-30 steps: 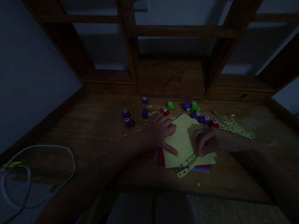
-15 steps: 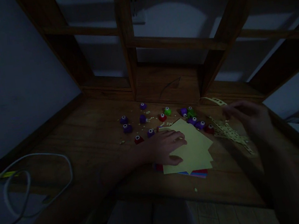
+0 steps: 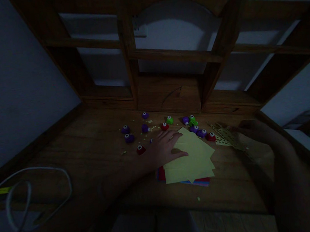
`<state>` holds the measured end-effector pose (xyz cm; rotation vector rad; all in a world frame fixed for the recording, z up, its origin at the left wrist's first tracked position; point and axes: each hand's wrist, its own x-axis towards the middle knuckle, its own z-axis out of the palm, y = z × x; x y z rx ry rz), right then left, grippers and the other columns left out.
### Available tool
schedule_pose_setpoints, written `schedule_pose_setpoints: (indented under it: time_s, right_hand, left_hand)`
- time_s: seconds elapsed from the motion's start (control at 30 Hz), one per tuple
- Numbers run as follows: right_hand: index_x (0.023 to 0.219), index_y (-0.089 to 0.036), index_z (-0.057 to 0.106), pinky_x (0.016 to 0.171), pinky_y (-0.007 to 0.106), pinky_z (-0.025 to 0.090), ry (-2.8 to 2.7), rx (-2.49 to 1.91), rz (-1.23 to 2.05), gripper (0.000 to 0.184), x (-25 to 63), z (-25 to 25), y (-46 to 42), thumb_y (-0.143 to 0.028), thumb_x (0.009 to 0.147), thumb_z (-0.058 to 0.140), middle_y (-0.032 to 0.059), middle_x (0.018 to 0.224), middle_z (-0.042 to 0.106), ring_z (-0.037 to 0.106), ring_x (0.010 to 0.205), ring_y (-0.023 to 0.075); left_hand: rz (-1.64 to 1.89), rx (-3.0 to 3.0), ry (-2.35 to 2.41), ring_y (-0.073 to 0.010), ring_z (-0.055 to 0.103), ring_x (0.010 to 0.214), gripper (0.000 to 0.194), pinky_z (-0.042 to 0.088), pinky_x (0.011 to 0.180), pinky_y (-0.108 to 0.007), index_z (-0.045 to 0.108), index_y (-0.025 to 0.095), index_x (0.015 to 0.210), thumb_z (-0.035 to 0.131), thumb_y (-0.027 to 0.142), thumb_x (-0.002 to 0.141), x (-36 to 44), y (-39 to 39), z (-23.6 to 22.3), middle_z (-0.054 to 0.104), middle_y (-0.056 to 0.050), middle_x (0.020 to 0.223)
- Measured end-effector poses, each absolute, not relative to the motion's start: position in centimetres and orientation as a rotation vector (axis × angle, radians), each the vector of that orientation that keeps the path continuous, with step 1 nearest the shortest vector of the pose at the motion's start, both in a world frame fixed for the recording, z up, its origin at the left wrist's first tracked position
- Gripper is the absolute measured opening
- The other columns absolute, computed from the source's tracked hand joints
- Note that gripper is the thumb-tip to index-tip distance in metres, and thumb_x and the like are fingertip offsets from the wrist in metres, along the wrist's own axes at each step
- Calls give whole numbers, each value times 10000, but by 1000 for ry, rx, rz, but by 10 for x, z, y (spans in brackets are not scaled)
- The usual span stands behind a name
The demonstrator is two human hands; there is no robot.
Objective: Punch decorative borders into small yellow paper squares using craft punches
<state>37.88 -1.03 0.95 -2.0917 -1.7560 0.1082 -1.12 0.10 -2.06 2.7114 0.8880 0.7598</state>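
Note:
In dim light, my left hand [image 3: 164, 147] lies flat with fingers spread on the left edge of a yellow sheet [image 3: 193, 160], which tops a stack of coloured paper [image 3: 191, 181]. My right hand [image 3: 254, 129] rests at the right beside a heap of punched yellow paper strips [image 3: 227, 137], its fingers curled at the strips; I cannot make out whether they hold one. Several small purple, red and green craft punches [image 3: 192, 122] are scattered behind the sheet.
The wooden desk [image 3: 96, 145] has a hutch of shelves [image 3: 164, 54] along its back. A white cable [image 3: 37, 190] loops at the left near the desk edge. Tiny paper bits [image 3: 150, 126] litter the surface among the punches.
My right hand lifted a punched strip off the yellow sheet, carried it right and came down at the strip heap. My left hand stayed pressed on the sheet. The view tilted up.

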Motion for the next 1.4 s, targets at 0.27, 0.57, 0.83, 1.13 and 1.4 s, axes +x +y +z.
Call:
schedule_pose_setpoints:
  time_s: [0.27, 0.57, 0.83, 1.13, 1.4]
  right_hand:
    - [729, -170, 613, 531, 280, 305, -1497, -1962, -468, 462, 326, 11, -3, -553, 880, 402, 74, 650, 627, 519, 534, 171]
    - [796, -210, 620, 546, 267, 349, -1703, -1577, -24, 314, 242, 10, -23, -474, 887, 475, 11, 642, 595, 512, 544, 148]
    - [1084, -229, 632, 720, 313, 487, -1552, -1314, 764, 387, 210, -12, -20, -459, 774, 649, 54, 975, 680, 636, 855, 209]
    - [671, -154, 656, 509, 252, 416, -1495, -1344, 1183, 311, 215, -15, -22, -455, 707, 722, 36, 582, 674, 579, 496, 136]
    - [549, -187, 544, 436, 249, 333, -1316, -1326, 1081, 374, 219, -11, -18, -480, 718, 706, -13, 481, 572, 467, 417, 107]
  left_hand:
    - [726, 2665, 1175, -253, 524, 935, 635, 374, 851, -364, 549, 187, 905, 586, 752, 618, -18, 21, -33, 572, -59, 910]
    - [634, 2668, 1038, -224, 497, 893, 541, 360, 779, -321, 569, 175, 756, 585, 708, 667, -23, 22, -31, 590, -34, 826]
    - [838, 2518, 975, -178, 558, 832, 291, 398, 757, -304, 646, 179, 724, 581, 439, 837, -18, 21, -20, 639, -29, 797]
    - [995, 2053, 1126, -112, 550, 566, 397, 337, 491, -218, 694, 165, 762, 467, 466, 885, -17, 18, -5, 644, 1, 643]
    - [1069, 1854, 864, -148, 617, 706, 336, 469, 587, -240, 563, 204, 1184, 415, 307, 901, -20, 15, 2, 664, -28, 798]
